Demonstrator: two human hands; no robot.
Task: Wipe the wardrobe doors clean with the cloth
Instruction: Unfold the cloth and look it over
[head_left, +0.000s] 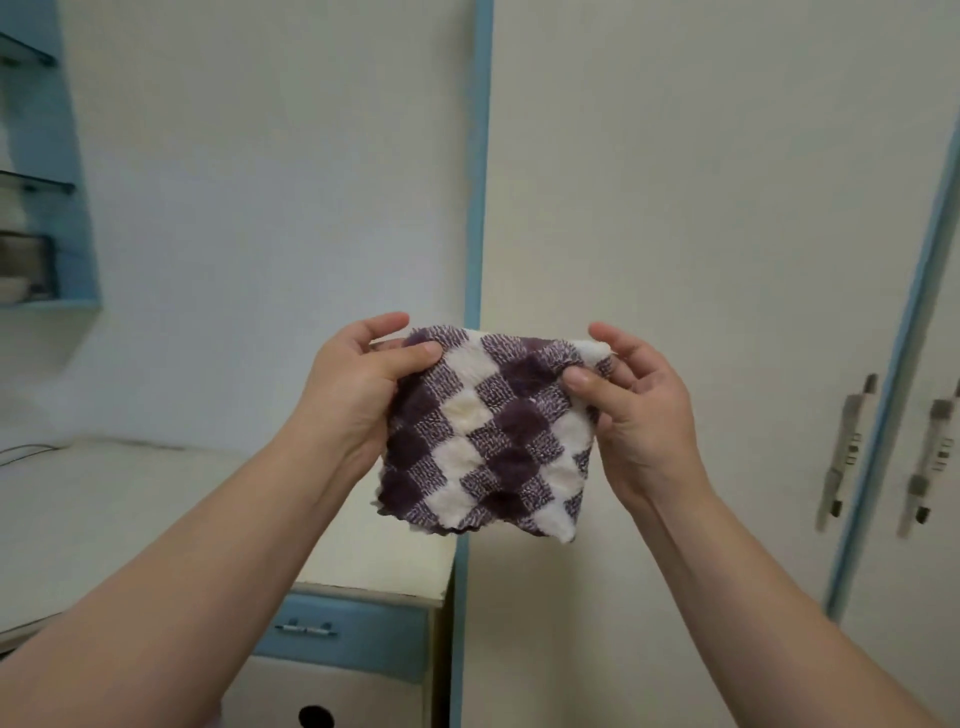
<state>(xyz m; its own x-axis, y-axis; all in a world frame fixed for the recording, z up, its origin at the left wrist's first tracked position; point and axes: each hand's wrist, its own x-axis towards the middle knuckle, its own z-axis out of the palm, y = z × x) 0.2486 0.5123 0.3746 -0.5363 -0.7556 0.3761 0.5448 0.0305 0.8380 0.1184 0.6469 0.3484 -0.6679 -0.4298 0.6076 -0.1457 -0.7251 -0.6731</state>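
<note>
A purple-and-white checked cloth hangs spread out in front of me, held at chest height. My left hand pinches its upper left corner and my right hand pinches its upper right corner. Behind the cloth stands the cream wardrobe door with blue trim along its left edge. A second door farther right carries two metal handles. The cloth is apart from the doors.
A cream desk top lies at lower left, with a blue drawer under its right end. Blue wall shelves with glass boards are at the upper left. A cable lies on the desk.
</note>
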